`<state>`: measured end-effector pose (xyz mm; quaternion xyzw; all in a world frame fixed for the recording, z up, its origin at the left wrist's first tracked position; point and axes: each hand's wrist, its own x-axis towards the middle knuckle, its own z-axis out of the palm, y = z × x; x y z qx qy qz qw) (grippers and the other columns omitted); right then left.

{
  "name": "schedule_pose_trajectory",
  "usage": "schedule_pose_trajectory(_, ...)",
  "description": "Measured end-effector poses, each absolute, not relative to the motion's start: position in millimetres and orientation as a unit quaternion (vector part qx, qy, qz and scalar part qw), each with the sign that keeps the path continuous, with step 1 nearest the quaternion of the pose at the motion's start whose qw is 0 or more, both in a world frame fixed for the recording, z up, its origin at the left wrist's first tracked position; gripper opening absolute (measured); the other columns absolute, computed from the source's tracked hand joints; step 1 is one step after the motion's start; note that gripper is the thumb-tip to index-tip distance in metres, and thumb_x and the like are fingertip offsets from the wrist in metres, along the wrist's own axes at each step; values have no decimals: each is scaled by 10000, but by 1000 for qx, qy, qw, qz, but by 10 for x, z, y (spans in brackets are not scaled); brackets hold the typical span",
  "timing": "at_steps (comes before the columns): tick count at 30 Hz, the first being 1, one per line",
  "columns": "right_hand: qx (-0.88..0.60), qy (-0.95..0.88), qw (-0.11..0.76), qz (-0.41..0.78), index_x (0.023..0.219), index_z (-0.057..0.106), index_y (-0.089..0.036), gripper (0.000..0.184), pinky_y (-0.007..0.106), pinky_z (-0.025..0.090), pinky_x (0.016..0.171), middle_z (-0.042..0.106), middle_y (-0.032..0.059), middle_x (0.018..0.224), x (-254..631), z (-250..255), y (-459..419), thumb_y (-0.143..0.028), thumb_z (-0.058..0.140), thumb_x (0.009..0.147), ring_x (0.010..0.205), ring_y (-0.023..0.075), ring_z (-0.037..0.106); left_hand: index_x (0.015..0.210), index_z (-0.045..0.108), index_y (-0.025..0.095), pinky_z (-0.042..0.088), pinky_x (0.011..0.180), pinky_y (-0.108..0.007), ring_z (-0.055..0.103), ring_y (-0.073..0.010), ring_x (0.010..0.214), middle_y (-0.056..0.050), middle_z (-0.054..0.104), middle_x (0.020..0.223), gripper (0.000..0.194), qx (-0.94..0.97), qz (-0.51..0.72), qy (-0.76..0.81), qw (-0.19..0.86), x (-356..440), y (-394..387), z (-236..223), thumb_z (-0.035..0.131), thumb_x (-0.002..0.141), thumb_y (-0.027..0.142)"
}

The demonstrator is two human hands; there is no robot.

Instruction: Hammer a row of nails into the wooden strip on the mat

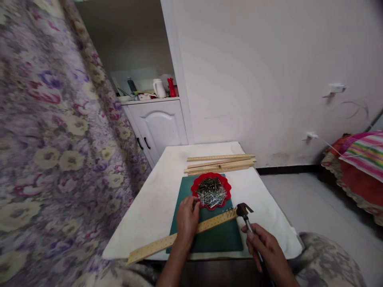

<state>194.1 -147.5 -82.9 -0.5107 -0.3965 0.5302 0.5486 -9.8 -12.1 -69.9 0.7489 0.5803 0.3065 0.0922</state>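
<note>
My right hand [263, 244] is wrapped around the handle of a claw hammer [245, 217], whose head is beside the right end of a wooden strip [209, 224]. Nails [229, 212] stand up in that end, and rows of small dark marks run along the strip. It lies at a slant over a green mat [220, 239]. My left hand [188, 217] reaches across the strip to the left rim of a red scalloped dish [196, 184]. Its fingers are drawn together there, and anything between them is too small to make out. Loose nails [212, 192] fill the dish.
Several wooden strips [221, 164] lie at the back of the white-covered table [149, 215]. Beyond it are a white wall and a cabinet [161, 123]. A floral curtain [74, 151] hangs at left, and a bed [359, 171] is at right.
</note>
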Motion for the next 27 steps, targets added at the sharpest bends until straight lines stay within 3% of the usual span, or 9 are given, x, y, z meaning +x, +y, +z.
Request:
schedule_pose_trajectory(3, -506, -398, 550, 532, 955, 531, -173, 408, 151, 245, 296, 478, -76, 547, 1933, -809, -1474, -558, 534, 822, 319, 33, 345, 826, 650, 188, 402, 800, -327, 540, -226, 913, -72, 620, 924, 148, 762, 180, 622, 0, -33, 84, -604, 528, 830, 271)
schedule_pose_trajectory(7, -506, -402, 545, 535, 942, 520, -177, 400, 148, 238, 298, 479, -80, 538, 1926, -797, -1483, -561, 524, 829, 311, 27, 329, 799, 678, 184, 381, 809, -359, 514, -257, 958, -92, 613, 983, 131, 758, 103, 644, -28, 139, 195, -586, 583, 784, 273)
schedule_pose_trajectory(14, -504, -399, 546, 536, 924, 522, -175, 407, 141, 256, 294, 469, -81, 543, 1946, -845, -1463, -569, 527, 823, 319, 28, 340, 764, 670, 175, 365, 756, -323, 525, -226, 911, -84, 607, 952, 155, 745, 108, 658, 0, 137, 222, -665, 536, 804, 241)
schedule_pose_trajectory(19, -499, -401, 545, 542, 924, 515, -178, 418, 148, 246, 292, 478, -80, 542, 1941, -849, -1470, -583, 520, 819, 305, 28, 334, 725, 616, 172, 368, 723, -296, 530, -202, 838, -68, 589, 869, 126, 740, 217, 636, 19, 66, 174, -706, 518, 797, 208)
schedule_pose_trajectory(23, -497, -406, 549, 535, 910, 507, -179, 402, 151, 229, 299, 461, -87, 533, 1893, -814, -1476, -571, 517, 822, 310, 30, 326, 714, 552, 181, 373, 668, -266, 532, -172, 744, -30, 571, 772, 130, 736, 335, 574, 131, 36, 36, -690, 485, 817, 224)
schedule_pose_trajectory(27, -513, -397, 562, 514, 916, 517, -176, 367, 154, 227, 309, 489, -82, 557, 1822, -753, -1449, -515, 585, 794, 307, 22, 328, 743, 512, 192, 379, 606, -238, 506, -129, 594, 28, 543, 636, 166, 687, 405, 484, 360, 117, -183, -667, 506, 827, 334)
